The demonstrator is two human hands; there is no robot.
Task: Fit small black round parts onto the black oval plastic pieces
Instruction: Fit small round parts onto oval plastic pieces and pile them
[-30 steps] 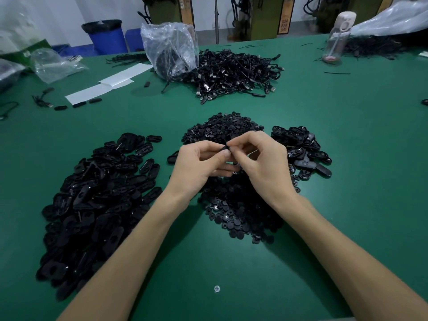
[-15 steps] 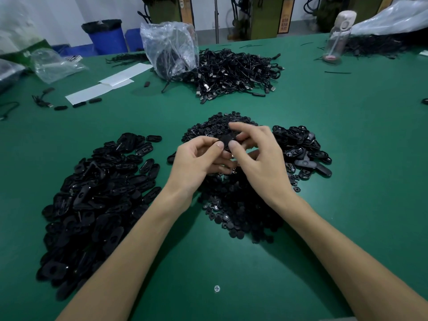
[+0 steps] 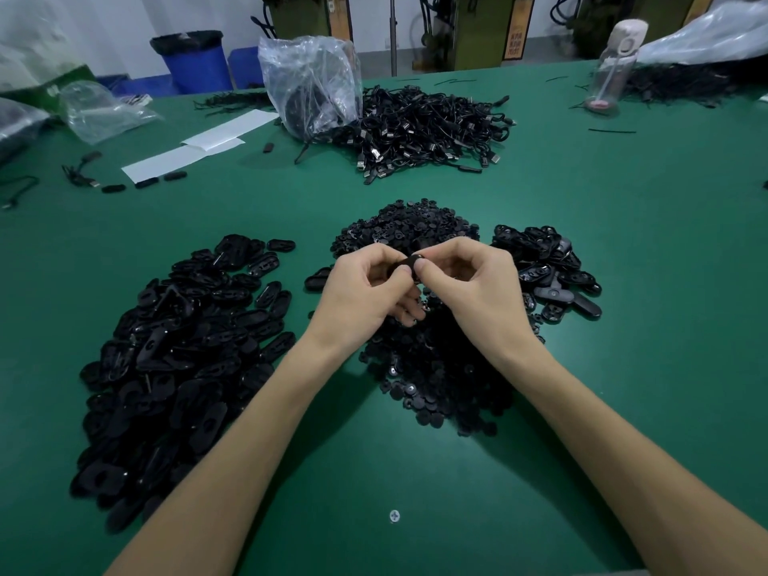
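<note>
Head camera view: a green felt-like table (image 3: 644, 243) fills the frame, with two bare forearms reaching in from the bottom edge and meeting at its middle. To the left lies a large pile of oval pieces (image 3: 174, 359), black, glossy and flat. At the far side sits a tangled heap of black cables (image 3: 428, 130), touching a crumpled clear plastic bag (image 3: 311, 85). Under and beyond the hands spreads a heap of round parts (image 3: 436, 367), small, black and button-like. A smaller pile (image 3: 548, 268) of oval pieces lies just beside it on the right.

The left hand (image 3: 365, 293) is curled, thumb and fingers gripping one oval piece (image 3: 405, 263) raised above the round parts. The right hand (image 3: 473, 288), fingers bent, pinches the same piece's near end between thumb and forefinger. Whether a round part sits under that thumb cannot be told.

White paper sheets (image 3: 199, 147) lie at far left, a clear bottle (image 3: 615, 64) stands at far right, and a blue bin (image 3: 195, 62) stands beyond the table's edge against a pale wall.
</note>
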